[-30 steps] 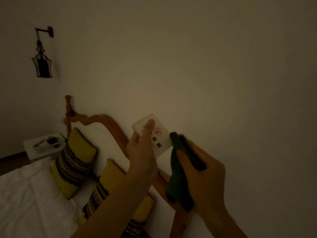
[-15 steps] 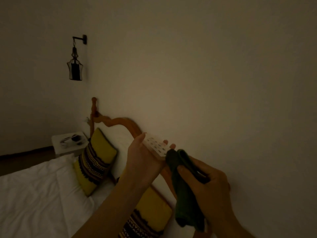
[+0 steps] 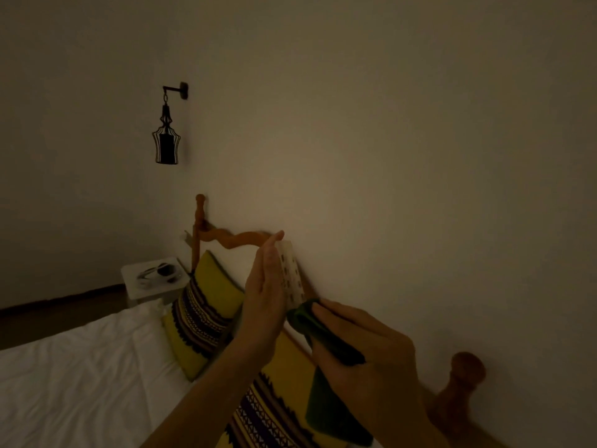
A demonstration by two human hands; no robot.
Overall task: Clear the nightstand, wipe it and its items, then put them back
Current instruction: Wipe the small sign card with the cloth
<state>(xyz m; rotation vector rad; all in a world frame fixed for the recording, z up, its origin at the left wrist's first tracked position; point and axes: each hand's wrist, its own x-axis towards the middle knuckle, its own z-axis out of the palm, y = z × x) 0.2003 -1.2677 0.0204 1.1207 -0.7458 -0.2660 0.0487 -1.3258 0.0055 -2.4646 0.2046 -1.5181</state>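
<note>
My left hand (image 3: 266,295) holds a small white card-like sign (image 3: 292,274) upright, turned nearly edge-on, its face with dark marks toward the right. My right hand (image 3: 365,344) grips a dark green cloth (image 3: 326,412) and presses its folded end against the sign's lower edge. The rest of the cloth hangs down below my fist. A white nightstand (image 3: 153,284) stands far off at the bed's other side, with a dark object and a glassy thing on top. The room is dim.
A bed with white sheets (image 3: 74,376) fills the lower left. Two yellow striped pillows (image 3: 203,315) lean on a wooden headboard (image 3: 232,240), whose post knob (image 3: 465,373) rises at lower right. A dark lantern (image 3: 166,140) hangs on the wall.
The sign has turned from facing me to nearly edge-on in my left hand. The cloth stays at its lower edge. The view has swung left, shifting bed and lantern rightwards.
</note>
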